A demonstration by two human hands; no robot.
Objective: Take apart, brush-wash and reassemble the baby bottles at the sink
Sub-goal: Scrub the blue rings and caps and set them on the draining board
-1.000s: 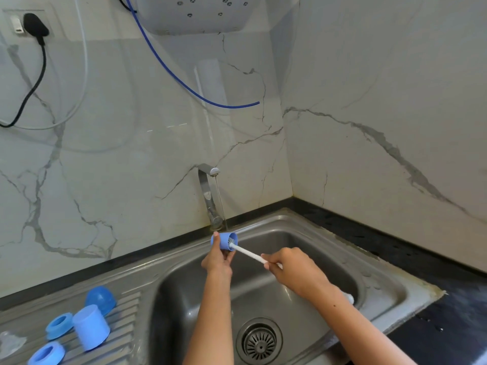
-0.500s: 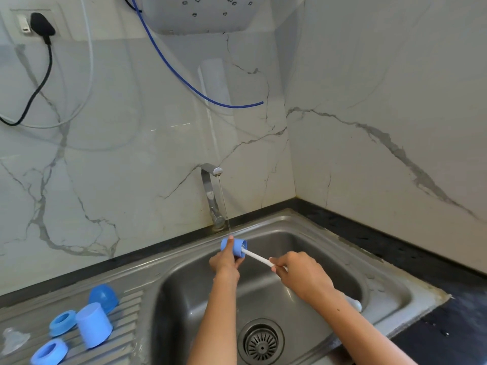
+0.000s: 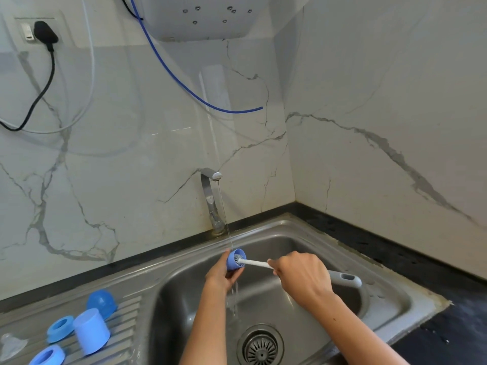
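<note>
My left hand [image 3: 221, 272] grips a small blue bottle part [image 3: 234, 259], a cup-shaped piece, over the sink basin [image 3: 290, 306] under a thin stream of water. My right hand [image 3: 303, 276] grips the white handle of a bottle brush [image 3: 257, 263], whose bristle head sits inside the blue part. The brush's grey handle end [image 3: 346, 277] sticks out behind my right hand. On the drainboard at the left stand a light blue bottle body [image 3: 91, 330] turned upside down, a darker blue dome cap [image 3: 101, 302], two blue rings [image 3: 60, 328] [image 3: 48, 355] and a clear teat [image 3: 10, 345].
The steel tap [image 3: 210, 198] stands at the back rim of the sink with water running from it. The drain strainer [image 3: 261, 346] lies at the basin's bottom. Dark countertop [image 3: 448, 325] runs along the right. A blue hose [image 3: 184, 85] and a plugged-in black cable [image 3: 44, 35] hang on the marble wall.
Both hands with the blue part and brush have shifted slightly right and lower under the stream. The brush head now sits plainly inside the part.
</note>
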